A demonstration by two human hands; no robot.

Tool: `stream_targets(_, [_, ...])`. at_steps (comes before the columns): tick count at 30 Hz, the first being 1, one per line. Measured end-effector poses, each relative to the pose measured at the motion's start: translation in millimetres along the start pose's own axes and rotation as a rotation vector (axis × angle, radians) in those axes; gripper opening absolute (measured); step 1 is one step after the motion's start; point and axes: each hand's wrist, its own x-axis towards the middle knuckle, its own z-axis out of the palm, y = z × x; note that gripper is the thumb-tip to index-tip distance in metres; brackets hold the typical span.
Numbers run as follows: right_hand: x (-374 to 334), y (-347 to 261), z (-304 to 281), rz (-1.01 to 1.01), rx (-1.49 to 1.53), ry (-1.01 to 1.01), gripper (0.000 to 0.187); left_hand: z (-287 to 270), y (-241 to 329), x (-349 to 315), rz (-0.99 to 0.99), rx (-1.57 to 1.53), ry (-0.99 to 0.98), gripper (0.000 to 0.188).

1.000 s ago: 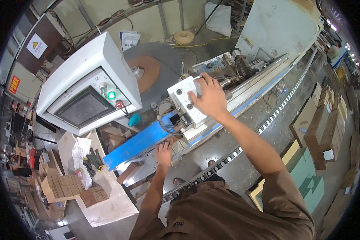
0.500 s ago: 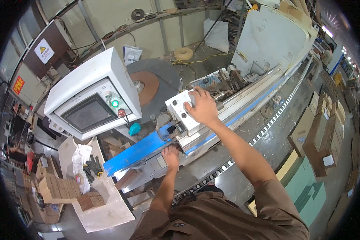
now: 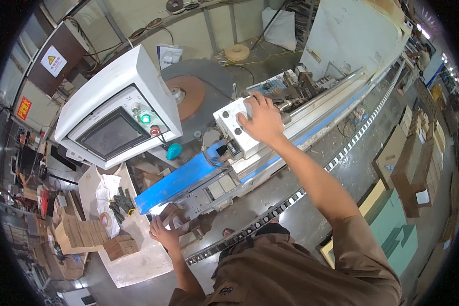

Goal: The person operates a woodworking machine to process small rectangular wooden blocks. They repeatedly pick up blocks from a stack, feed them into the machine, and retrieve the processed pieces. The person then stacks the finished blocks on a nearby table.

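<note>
My right hand (image 3: 262, 121) lies over the top of a white control box (image 3: 230, 118) with black knobs, its thumb spread from the fingers. The box sits on a long machine with a metal rail (image 3: 311, 122). My left hand (image 3: 166, 236) is beside the lower end of a blue metal guard (image 3: 181, 184), above the edge of a pale board. Its fingers are apart, and I see nothing in them. Just beyond its fingers are brown strips (image 3: 174, 214) under the guard, partly hidden.
A white console (image 3: 120, 109) with a dark screen and green light stands at left. Behind it is a large disc with a brown centre (image 3: 186, 97). Brown block stacks (image 3: 81, 234), gloves (image 3: 121, 204) and a tape roll (image 3: 105, 219) lie on the pale board (image 3: 143, 268). Green boards (image 3: 387, 224) lie at right.
My left hand has left the machine's side below the guard and moved left and toward me, to the guard's lower end. My right hand stays on the white box.
</note>
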Motion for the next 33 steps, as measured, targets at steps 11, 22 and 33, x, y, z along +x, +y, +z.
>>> stream_targets(11, [1.5,1.8,1.4,0.029,-0.033,-0.066,0.06,-13.5,-21.0,30.7,0.149,-0.083,-0.06,0.048])
stream_targets(22, [0.4,6.2,10.0,-0.012,-0.037,0.029,0.055,92.0,136.6,-1.8,0.212,-0.243,-0.231,0.05])
stream_targets(33, [2.1,6.0,10.8,-0.011,-0.045,0.034,0.055,143.9,160.0,12.6,0.506,-0.206,-0.141,0.05])
